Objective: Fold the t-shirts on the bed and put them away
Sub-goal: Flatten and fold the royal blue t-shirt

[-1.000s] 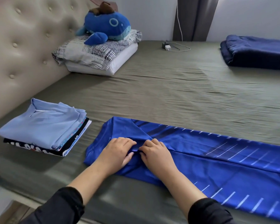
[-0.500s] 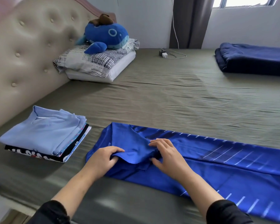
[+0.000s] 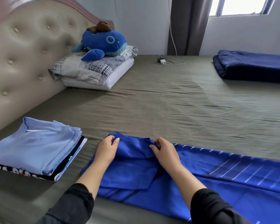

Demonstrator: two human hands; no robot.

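Observation:
A bright blue t-shirt with white dashes lies folded into a long strip across the near side of the bed, running off to the right. My left hand pinches the far left corner of its folded-over end. My right hand pinches the same flap a little to the right. The flap is raised slightly off the strip. To the left sits a stack of folded t-shirts, a light blue one on top.
The olive sheet of the bed stretches ahead. A pillow pile with a blue whale plush lies by the padded headboard. A folded navy blanket sits far right, a charger at the back.
My hands spread apart along the shirt's left end, took hold of the flap and carried it toward the far edge. The camera tilted up a little.

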